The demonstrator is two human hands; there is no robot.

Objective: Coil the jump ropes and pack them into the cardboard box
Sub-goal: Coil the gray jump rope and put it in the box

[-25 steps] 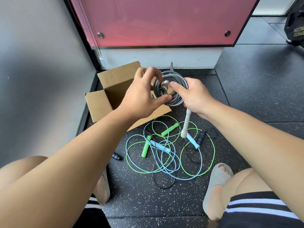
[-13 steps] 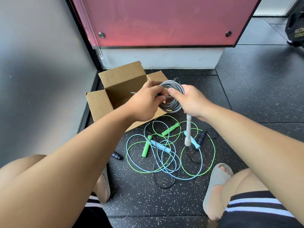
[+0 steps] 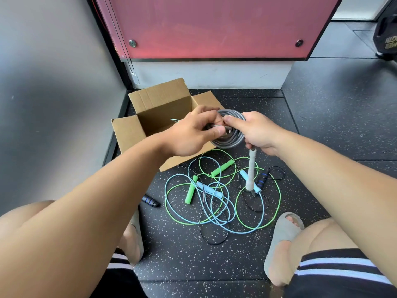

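Both hands hold a coiled grey jump rope [image 3: 231, 141] just in front of the open cardboard box [image 3: 137, 130]. My left hand [image 3: 193, 132] pinches the coil's left side and a thin end of the rope. My right hand [image 3: 257, 131] grips the coil's right side, and the rope's pale grey handle [image 3: 251, 169] hangs straight down below it. On the floor lie a tangled green rope [image 3: 221, 167], a light blue rope [image 3: 209, 190] and a thin black rope [image 3: 263, 177]. What lies inside the box is mostly hidden by my hands.
The box sits in a corner between a grey wall [image 3: 53, 104] and a white plinth under a red panel [image 3: 214, 26]. A loose dark handle [image 3: 150, 201] lies near my left foot. My sandalled feet [image 3: 281, 233] flank the rope pile on speckled black flooring.
The coil has come down from an upright, face-on position to a lower, flatter one. My left hand shifted from the coil's middle to pinching its left side. The hanging handle dropped lower.
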